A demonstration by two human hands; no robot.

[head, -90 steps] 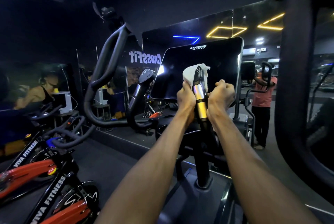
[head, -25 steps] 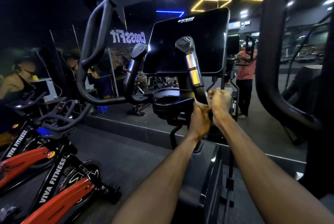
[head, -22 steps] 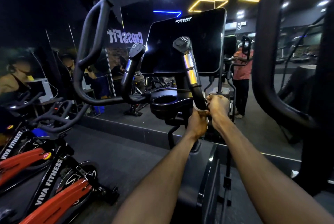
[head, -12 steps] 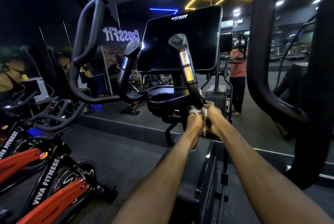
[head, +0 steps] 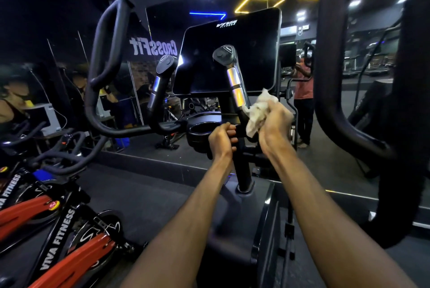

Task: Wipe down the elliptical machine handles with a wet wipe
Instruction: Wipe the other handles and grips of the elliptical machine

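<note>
My right hand is bunched around the wipe, fingers curled and pinching the crumpled white wad, which presses against the lower black part of the right grip, just below its silver bands. The wipe sticks out above my knuckles toward the screen.

My left hand is closed in a fist around the black bar at the base of that same grip, just right of the cup holder, thumb side up. The two hands sit near each other, apart, with the grip's stem between them.

The left grip stands left of the screen, tilted the same way, untouched. Further left of the screen the long left handle curves up and back down to the cup holder's level. To the right of the screen the thick right handle runs top to bottom. Lower left of the screen lie red bikes marked VIVA FITNESS.
</note>
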